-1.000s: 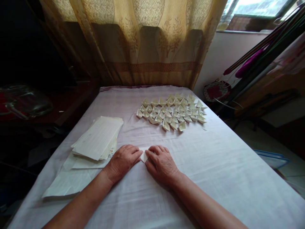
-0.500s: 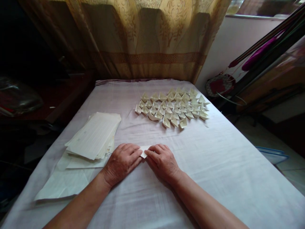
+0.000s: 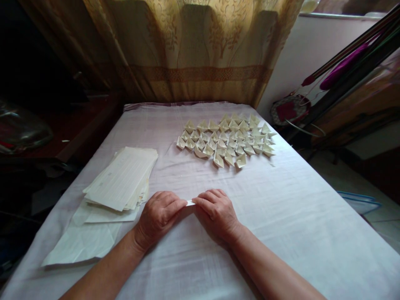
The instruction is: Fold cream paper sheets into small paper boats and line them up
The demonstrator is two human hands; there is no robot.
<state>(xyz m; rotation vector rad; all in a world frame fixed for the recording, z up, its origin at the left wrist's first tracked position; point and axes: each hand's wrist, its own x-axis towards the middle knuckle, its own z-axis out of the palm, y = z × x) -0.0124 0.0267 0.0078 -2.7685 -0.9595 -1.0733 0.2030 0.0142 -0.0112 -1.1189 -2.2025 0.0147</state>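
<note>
Between my hands is a small piece of folded white paper, of which only a narrow strip shows. My left hand is closed on its left end, thumb and fingers pinching it. On the other end, my right hand is closed in the same kind of pinch. Most of the paper is hidden behind the fingers. Beyond my hands, several folded paper boats stand in close rows on the white cloth.
A stack of paper sheets lies left of my hands, over a larger creased sheet. The white cloth covers the table. A patterned curtain hangs behind it. A dark red cabinet top stands at the left.
The folded paper has tipped, so its creased face shows as just a thin strip now. Both hands still pinch its ends, thumbs a little higher. The boats and the stack have stayed in place.
</note>
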